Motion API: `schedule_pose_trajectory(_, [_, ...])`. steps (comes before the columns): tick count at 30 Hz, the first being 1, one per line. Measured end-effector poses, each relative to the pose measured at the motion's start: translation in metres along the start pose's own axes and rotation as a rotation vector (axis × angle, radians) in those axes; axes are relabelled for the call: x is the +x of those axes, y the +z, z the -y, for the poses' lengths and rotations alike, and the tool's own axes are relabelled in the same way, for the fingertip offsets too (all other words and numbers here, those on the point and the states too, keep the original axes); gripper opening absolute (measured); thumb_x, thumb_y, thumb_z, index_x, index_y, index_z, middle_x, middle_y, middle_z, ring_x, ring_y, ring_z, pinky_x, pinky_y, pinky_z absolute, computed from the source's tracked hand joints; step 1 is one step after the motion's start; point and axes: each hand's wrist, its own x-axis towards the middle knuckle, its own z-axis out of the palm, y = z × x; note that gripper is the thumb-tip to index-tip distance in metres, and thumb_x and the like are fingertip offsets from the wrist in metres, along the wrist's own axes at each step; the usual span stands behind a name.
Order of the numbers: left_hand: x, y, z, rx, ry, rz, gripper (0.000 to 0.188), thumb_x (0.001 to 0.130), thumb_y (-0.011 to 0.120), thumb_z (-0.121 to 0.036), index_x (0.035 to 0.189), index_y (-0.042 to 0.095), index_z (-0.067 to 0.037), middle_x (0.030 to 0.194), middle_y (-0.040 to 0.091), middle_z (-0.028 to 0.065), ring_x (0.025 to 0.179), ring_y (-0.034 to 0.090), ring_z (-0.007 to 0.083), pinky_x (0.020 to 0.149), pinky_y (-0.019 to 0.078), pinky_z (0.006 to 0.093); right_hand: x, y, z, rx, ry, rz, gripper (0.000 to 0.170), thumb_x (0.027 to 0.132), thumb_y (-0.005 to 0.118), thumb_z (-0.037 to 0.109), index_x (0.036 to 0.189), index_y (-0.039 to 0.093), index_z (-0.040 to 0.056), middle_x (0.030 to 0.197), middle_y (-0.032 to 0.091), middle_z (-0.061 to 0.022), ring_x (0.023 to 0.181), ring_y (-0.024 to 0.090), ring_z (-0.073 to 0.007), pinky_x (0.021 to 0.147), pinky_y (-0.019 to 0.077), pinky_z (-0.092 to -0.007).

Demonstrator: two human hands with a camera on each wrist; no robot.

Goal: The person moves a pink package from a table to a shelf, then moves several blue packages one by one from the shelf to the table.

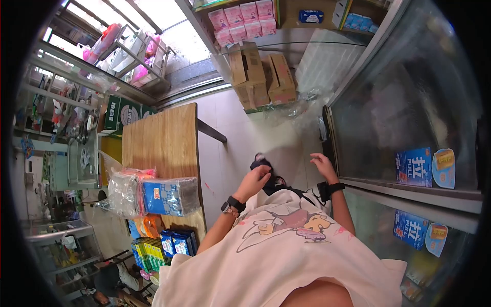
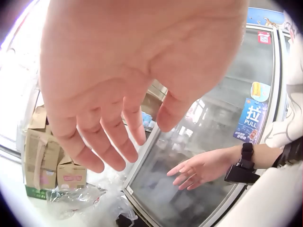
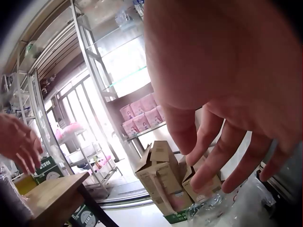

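Nothing is in my left hand (image 1: 253, 183), which hangs in front of the body between the wooden table (image 1: 159, 138) and the glass-door fridge (image 1: 404, 117). Its palm and loose fingers (image 2: 106, 137) fill the top of the left wrist view. My right hand (image 1: 324, 168) is also bare, raised near the fridge's door edge, with fingers (image 3: 208, 172) apart and slightly bent. Ahead on the floor stand two brown cardboard boxes (image 1: 247, 71), with crumpled clear plastic (image 1: 291, 110) lying against them.
Packs in clear plastic (image 1: 166, 197) lie on the table's near end. Pink tissue packs (image 1: 248, 18) fill a shelf at the back. Blue PULL stickers (image 1: 414, 166) mark the fridge doors. A green box (image 1: 120, 113) stands beyond the table, and a wheeled rack (image 1: 146, 56) is outside the doorway.
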Motion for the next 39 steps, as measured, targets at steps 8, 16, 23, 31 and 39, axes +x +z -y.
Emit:
schedule_pose_trajectory(8, [0.142,-0.037,-0.080,0.455,0.488,-0.001,0.019,0.079,0.053,-0.018,0.094,0.057,-0.008,0.086,0.060,0.0091,0.082,0.057,0.0257,0.076,0.0436,0.0361,0.062,0.003,0.051,0.018,-0.059,-0.027,0.023,0.085,0.048,0.008,0.105,0.056,0.0006,0.091,0.062,-0.0076,0.083,0.059,-0.0125,0.075,0.0437,-0.0245])
schedule_pose_trajectory(16, [0.268,-0.039,-0.100,0.894,0.722,0.180,0.012,0.075,0.054,-0.018,0.085,0.053,-0.011,0.080,0.057,0.0035,0.079,0.057,0.0200,0.070,0.0416,0.0339,0.149,-0.022,0.118,0.050,-0.122,-0.159,0.020,0.085,0.049,0.006,0.102,0.057,0.0013,0.092,0.061,-0.0065,0.081,0.060,-0.0140,0.073,0.0447,-0.0242])
schedule_pose_trajectory(23, [0.341,-0.021,-0.053,0.803,0.686,0.355,0.013,0.070,0.055,-0.024,0.080,0.051,-0.017,0.081,0.051,-0.0004,0.083,0.048,0.0169,0.071,0.0348,0.0318,0.165,0.009,0.269,-0.207,-0.571,0.070,0.024,0.079,0.057,0.012,0.102,0.060,0.0073,0.092,0.058,-0.0104,0.086,0.053,-0.0231,0.077,0.0428,-0.0319])
schedule_pose_trajectory(31, [0.357,-0.027,-0.052,0.577,0.646,0.487,0.019,0.074,0.057,-0.029,0.087,0.050,-0.017,0.087,0.050,0.0011,0.091,0.046,0.0177,0.075,0.0364,0.0343,0.194,0.001,0.262,-0.012,-0.419,0.215,0.026,0.084,0.055,0.019,0.108,0.057,0.0078,0.094,0.053,-0.0090,0.088,0.052,-0.0226,0.080,0.0401,-0.0312])
schedule_pose_trajectory(39, [0.367,-0.001,-0.075,0.667,0.439,0.717,0.024,0.076,0.060,-0.028,0.097,0.055,-0.016,0.097,0.057,0.0028,0.099,0.052,0.0208,0.079,0.0426,0.0379,0.242,-0.006,0.289,-0.015,-0.497,0.073,0.032,0.090,0.044,0.028,0.109,0.054,0.0051,0.095,0.058,-0.0120,0.088,0.056,-0.0267,0.079,0.0430,-0.0319])
